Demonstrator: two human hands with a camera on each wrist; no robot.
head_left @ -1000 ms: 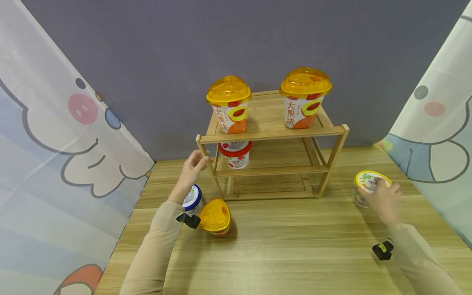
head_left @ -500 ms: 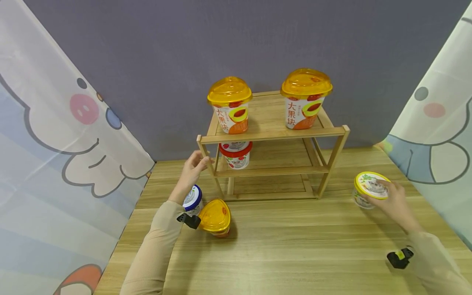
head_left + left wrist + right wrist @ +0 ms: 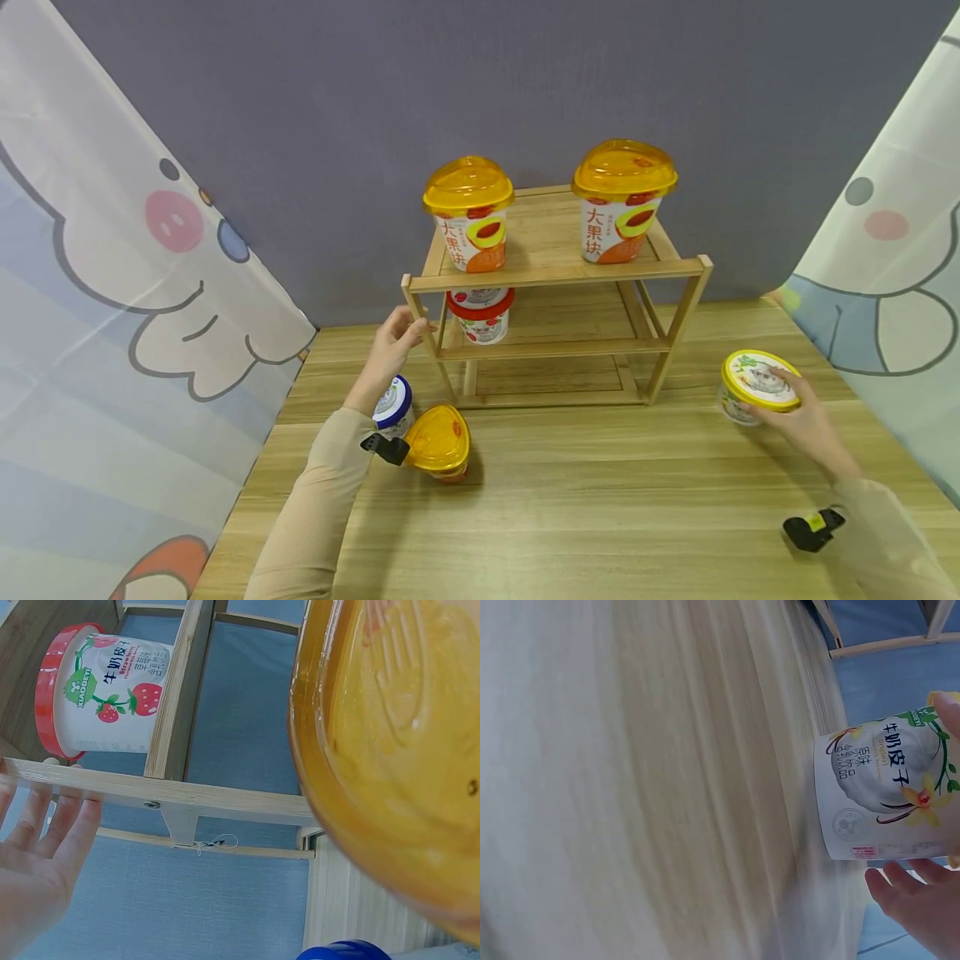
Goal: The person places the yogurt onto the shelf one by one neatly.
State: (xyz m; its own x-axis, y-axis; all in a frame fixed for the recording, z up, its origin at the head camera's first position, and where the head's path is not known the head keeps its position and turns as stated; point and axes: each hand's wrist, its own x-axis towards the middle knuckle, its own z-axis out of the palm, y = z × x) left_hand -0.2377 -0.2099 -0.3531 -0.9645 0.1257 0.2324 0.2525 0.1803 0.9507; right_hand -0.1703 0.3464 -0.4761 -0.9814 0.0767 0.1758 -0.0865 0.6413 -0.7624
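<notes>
At the right, my right hand (image 3: 806,425) grips a white yogurt cup with a yellow-rimmed lid (image 3: 757,379) near its top. The right wrist view shows the upright cup (image 3: 889,787) lying sideways in the picture, with the fingers (image 3: 900,881) along one side and the thumb opposite. My left hand (image 3: 390,346) holds the left front post of a bamboo shelf rack (image 3: 551,271). In the left wrist view, the fingers (image 3: 56,832) reach to this post and some tips pass behind it. Beside them, a red-lidded strawberry yogurt cup (image 3: 112,690) stands on the middle shelf.
Two orange-lidded fruit cups, a left one (image 3: 472,217) and a right one (image 3: 618,200), stand on the top shelf. Under my left forearm are a blue-lidded cup (image 3: 393,404) and another orange-lidded cup (image 3: 438,442) on the wooden table (image 3: 570,517).
My right hand and wrist have shifted rightward around the yellow-lidded cup, uncovering more of its lid. The cup has barely moved. My left hand stays on the rack post.
</notes>
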